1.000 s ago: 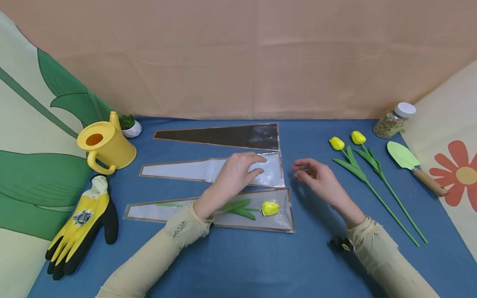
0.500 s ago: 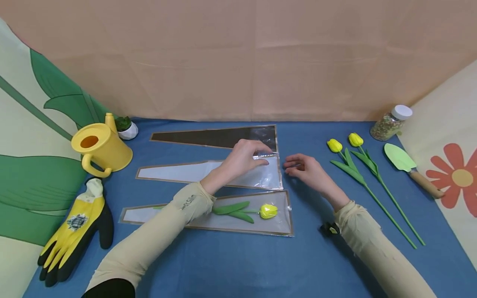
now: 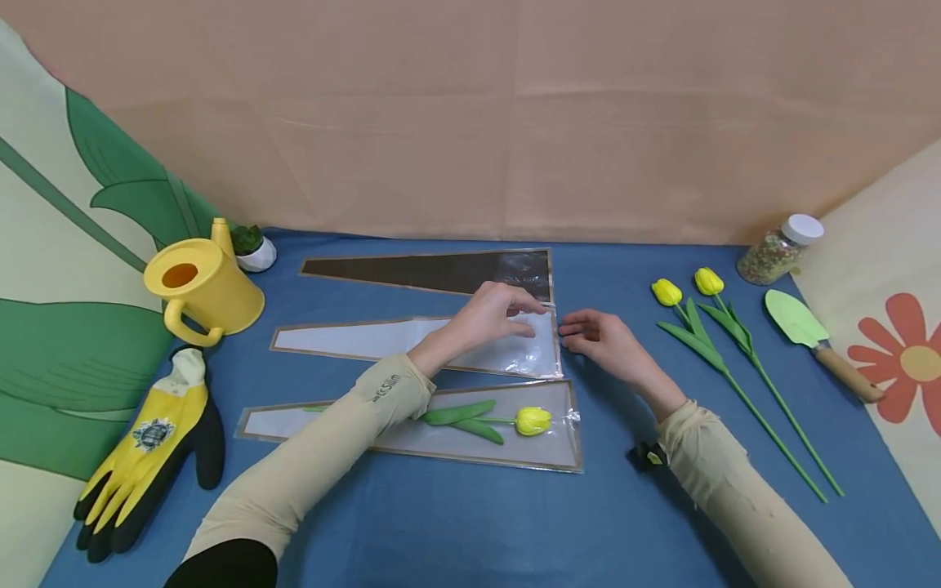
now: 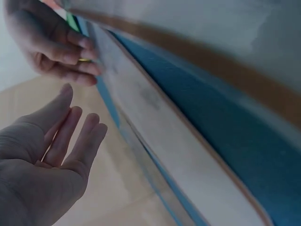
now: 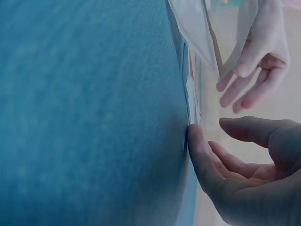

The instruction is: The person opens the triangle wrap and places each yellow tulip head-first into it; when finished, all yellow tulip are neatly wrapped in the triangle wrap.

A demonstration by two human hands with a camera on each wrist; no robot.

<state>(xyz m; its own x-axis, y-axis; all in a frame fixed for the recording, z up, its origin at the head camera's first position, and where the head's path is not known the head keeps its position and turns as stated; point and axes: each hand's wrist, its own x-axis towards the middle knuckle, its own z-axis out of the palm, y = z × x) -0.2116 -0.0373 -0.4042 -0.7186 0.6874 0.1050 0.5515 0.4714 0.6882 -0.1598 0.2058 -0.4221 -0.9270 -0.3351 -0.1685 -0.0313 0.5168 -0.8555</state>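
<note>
Dark lettering runs along the left sleeve near the wrist; its end reads "Slim", while the letters ahead of it are unclear. The yellow and black glove carries a printed badge, too small to read.

In the head view, with a clock face centred on the white pouch, the left hand is over the pouch's broad end, between 2 and 3 o'clock, fingers slightly bent, thumb well apart, gripping nothing. The right hand is at 3 o'clock, just beside the broad edge, its fingers loosely curved. The dark pouch lies at 12 o'clock on the blue surface, and the tulip pouch at 6, a yellow tulip in it. Two loose tulips lie just past 3 o'clock, the trowel beyond them; the watering can stands between 9 and 10, the glove at 8.

The right wrist view shows a gap between right thumb and index finger that the head view hides, the index fingertip at a pale edge; whether it presses there I cannot tell. The left wrist view shows the left fingers slightly spread, the right hand at 10 o'clock.
</note>
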